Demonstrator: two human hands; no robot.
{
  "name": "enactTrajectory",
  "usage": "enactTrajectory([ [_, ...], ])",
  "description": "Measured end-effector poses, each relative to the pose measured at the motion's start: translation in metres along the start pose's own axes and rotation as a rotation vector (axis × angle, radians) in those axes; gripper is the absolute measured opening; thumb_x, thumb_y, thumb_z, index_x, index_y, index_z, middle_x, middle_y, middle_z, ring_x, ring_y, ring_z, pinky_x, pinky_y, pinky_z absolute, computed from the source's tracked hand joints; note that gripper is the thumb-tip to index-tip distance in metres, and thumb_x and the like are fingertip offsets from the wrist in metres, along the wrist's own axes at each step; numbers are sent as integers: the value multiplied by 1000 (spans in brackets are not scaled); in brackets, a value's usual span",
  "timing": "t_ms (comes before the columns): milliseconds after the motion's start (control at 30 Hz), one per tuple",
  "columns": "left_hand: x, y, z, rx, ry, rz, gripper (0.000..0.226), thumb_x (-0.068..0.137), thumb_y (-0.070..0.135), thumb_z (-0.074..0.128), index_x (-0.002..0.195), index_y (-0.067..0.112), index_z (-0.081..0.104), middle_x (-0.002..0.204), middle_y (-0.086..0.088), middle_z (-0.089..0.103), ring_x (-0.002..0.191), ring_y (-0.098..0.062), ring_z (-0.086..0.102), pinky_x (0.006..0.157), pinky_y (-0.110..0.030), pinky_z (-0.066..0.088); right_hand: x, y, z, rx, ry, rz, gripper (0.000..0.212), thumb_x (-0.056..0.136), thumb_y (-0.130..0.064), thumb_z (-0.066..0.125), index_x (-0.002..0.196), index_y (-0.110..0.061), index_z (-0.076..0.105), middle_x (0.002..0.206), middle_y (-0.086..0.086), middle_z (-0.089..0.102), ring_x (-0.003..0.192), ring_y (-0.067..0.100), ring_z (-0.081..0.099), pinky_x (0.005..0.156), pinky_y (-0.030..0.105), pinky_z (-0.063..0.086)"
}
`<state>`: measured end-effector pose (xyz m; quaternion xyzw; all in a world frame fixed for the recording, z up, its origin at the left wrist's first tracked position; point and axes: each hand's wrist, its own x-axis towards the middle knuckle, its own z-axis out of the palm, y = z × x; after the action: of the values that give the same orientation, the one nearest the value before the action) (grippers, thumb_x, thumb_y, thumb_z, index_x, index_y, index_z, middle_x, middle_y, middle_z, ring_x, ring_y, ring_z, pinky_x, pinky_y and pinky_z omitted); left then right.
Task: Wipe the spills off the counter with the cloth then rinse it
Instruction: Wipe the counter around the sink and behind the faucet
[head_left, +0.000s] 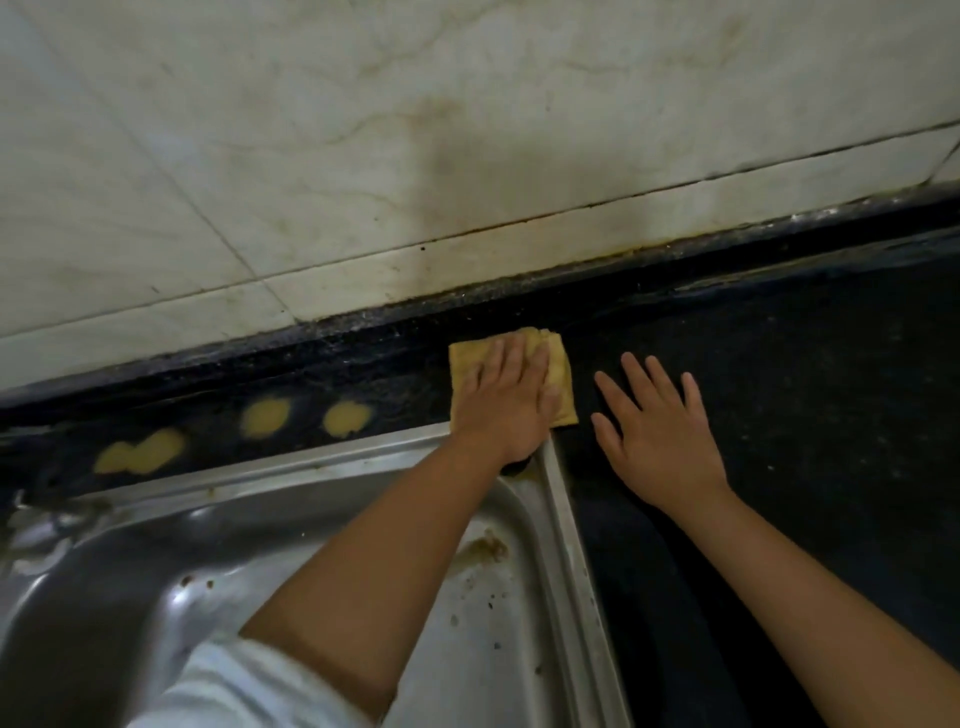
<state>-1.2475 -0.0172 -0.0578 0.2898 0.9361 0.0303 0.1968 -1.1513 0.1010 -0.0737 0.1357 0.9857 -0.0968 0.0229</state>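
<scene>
Three yellow spills (265, 415) mark the black stone counter (779, 389); the flat-fingered left hand (506, 405) presses the folded yellow cloth (563, 387), while the right hand (657, 426) rests spread, holding nothing.

The left hand (506, 402) lies palm down, fingers straight and together, pressing flat on the cloth (563, 384); its forearm reaches in from lower left, a white sleeve at the elbow. The right hand (657, 428) rests flat beside it, fingers spread, on the worktop (805, 415).
</scene>
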Motion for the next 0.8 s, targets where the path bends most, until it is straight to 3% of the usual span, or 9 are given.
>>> enactTrajectory([
  [67, -2, -7, 2, -15, 52, -26, 52, 99, 36, 12, 147, 21, -5, 156, -2, -12, 143, -18, -11, 115, -34, -2, -1, 0, -4, -12, -64, 17, 70, 85, -52, -1, 146, -23, 19, 156, 7, 9, 144, 23, 4, 115, 44, 0],
  [133, -5, -23, 1, -34, 65, -85, 52, 99, 32, 14, 147, 21, -4, 156, -2, -11, 143, -18, -10, 115, -34, -2, -1, 1, -7, -19, -103, 29, 54, 97, -44, 16, 147, -24, 14, 157, 5, 3, 144, 21, -2, 115, 42, -4],
  [367, -33, -118, -12, -23, -2, -233, 54, 99, 30, 20, 146, 24, -5, 155, -1, -15, 142, -15, -12, 115, -32, -2, -4, 1, -7, 17, -53, 33, 52, 98, -41, 19, 145, -21, 22, 156, 7, 11, 144, 23, 4, 115, 42, -1],
  [500, -52, -160, -11, -13, 58, -446, 53, 99, 30, 21, 147, 22, -1, 156, -2, -10, 143, -17, -8, 115, -35, 3, -2, -6, -8, 9, -56, 66, 51, 98, -40, 19, 145, -20, 22, 156, 7, 10, 144, 24, 3, 115, 44, -1],
  [700, -54, -150, -16, -46, 16, -550, 54, 99, 30, 17, 147, 17, -4, 155, -6, -14, 143, -21, -11, 115, -41, 3, -2, -9, -9, -18, -77, 82, 51, 98, -36, 21, 147, -22, 16, 157, 6, 5, 144, 22, -1, 115, 43, -5],
  [800, -43, -120, -13, -52, 4, -442, 55, 99, 29, 18, 147, 17, -6, 155, -6, -15, 143, -22, -13, 115, -43, 1, -3, -10, -8, 0, -69, 88, 51, 98, -36, 22, 146, -21, 18, 156, 6, 7, 144, 23, 1, 115, 43, -4],
])
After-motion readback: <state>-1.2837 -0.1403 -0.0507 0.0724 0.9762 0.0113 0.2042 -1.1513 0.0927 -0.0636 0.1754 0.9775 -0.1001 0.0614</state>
